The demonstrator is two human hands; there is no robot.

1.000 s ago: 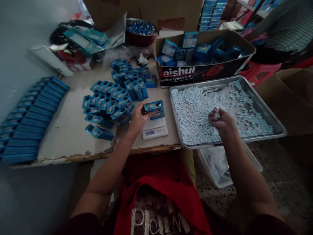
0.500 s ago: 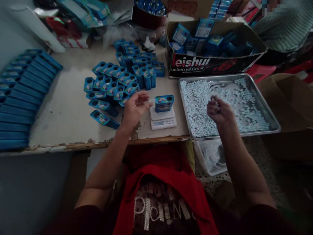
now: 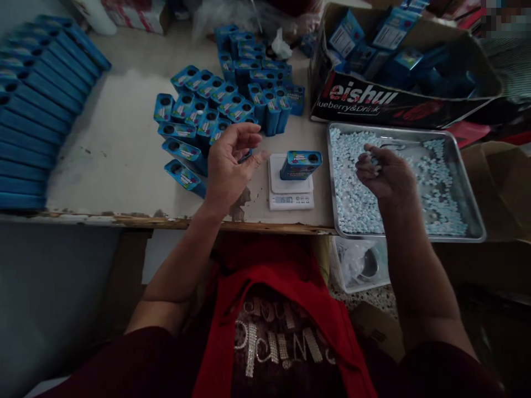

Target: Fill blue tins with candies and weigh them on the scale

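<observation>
My left hand (image 3: pixel 234 166) hovers left of a small white digital scale (image 3: pixel 291 200), its fingers loosely curled and apart, holding nothing. On the scale stands a blue tin (image 3: pixel 305 167) with a dark round opening in its top. Over a metal tray (image 3: pixel 472 188) my right hand (image 3: pixel 390 174) is turned palm up, its fingers curled around a few small pale-blue candies (image 3: pixel 373 160). Many more loose candies (image 3: pixel 352 188) are spread across the tray. The digits on the scale's display are too blurred to read surely.
Several upright blue tins (image 3: pixel 199 113) crowd the table behind my left hand. A long row of blue tins (image 3: pixel 45 121) lines the left side. Behind the tray stands a black printed carton (image 3: pixel 357 99) holding blue packs. A white basket (image 3: pixel 352 282) sits below the table edge.
The view has tipped downward and shifted. My right hand has loosened a little, so the candies in it show. My left hand stays beside the scale.
</observation>
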